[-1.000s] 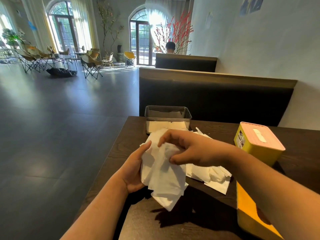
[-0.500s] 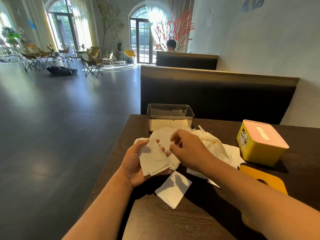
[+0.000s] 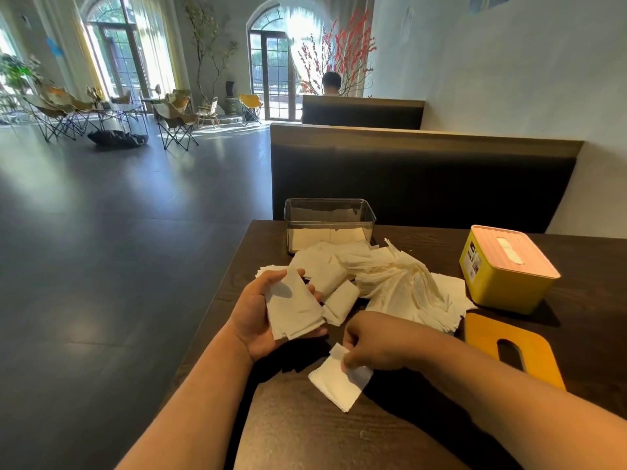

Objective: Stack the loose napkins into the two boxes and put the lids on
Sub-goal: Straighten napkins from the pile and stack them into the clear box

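Observation:
My left hand [image 3: 261,320] holds a small stack of folded white napkins [image 3: 293,308], palm up, above the dark table. My right hand [image 3: 376,344] pinches a single folded napkin [image 3: 334,379] that lies on the table near me. A loose pile of napkins [image 3: 397,283] spreads across the table middle. Behind it stands a clear box [image 3: 329,223] with no lid on and napkins in its bottom. At the right sits a yellow box [image 3: 505,276] with a pink slotted lid [image 3: 509,249] on it. An orange lid [image 3: 512,347] with a slot lies flat in front of the yellow box.
The dark wooden table [image 3: 305,432] has its left edge running beside my left arm, with open floor beyond. A dark bench back [image 3: 424,178] stands behind the table. A wall is at the right. A person [image 3: 330,83] sits in the far booth.
My right hand has dropped from the pile toward me and now pinches the napkin lying on the table. My left hand keeps its stack, opened slightly more upward.

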`<state>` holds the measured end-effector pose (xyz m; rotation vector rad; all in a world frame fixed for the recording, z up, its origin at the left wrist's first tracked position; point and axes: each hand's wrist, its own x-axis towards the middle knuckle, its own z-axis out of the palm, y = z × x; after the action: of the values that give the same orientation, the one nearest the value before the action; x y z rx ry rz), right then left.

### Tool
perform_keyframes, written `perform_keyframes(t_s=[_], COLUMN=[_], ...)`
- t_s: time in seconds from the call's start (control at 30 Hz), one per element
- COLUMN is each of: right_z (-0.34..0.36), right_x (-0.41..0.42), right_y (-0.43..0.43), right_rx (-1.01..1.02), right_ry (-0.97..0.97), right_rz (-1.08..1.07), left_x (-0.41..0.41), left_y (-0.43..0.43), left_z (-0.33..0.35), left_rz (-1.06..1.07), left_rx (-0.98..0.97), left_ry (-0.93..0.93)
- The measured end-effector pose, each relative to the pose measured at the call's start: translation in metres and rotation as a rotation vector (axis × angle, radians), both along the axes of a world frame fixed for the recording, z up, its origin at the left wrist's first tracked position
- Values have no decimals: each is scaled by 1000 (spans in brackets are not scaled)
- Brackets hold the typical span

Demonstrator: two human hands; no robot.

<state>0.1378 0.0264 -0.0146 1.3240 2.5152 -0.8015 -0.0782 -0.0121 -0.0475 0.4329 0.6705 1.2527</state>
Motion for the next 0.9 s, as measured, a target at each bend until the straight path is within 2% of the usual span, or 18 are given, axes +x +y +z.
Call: perform_keyframes(t_s=[0.2, 0.37, 0.43, 0.57, 0.67, 0.8, 0.9], right_z=[31, 70, 78, 79, 67, 50, 42], right_x=[15, 7, -4, -34, -53, -60, -57], right_y=[5, 15, 15, 18, 28, 45, 59], right_rx=[-142, -311, -357, -179, -9, 77, 157], right_ry=[367, 497, 490, 447, 432, 497, 593], right_rz=[-31, 62, 131, 265, 277, 166, 7], left_x=[4, 8, 12, 13, 8, 6, 5], left_y=[-1, -3, -6, -8, -5, -4, -4], left_z=[1, -1, 2, 1, -6, -3, -2], left_rz=[-23, -127, -171, -261, -295, -236, -155], left_rx=[11, 23, 44, 53, 65, 42, 20], left_ry=[29, 129, 138, 83, 18, -32, -68])
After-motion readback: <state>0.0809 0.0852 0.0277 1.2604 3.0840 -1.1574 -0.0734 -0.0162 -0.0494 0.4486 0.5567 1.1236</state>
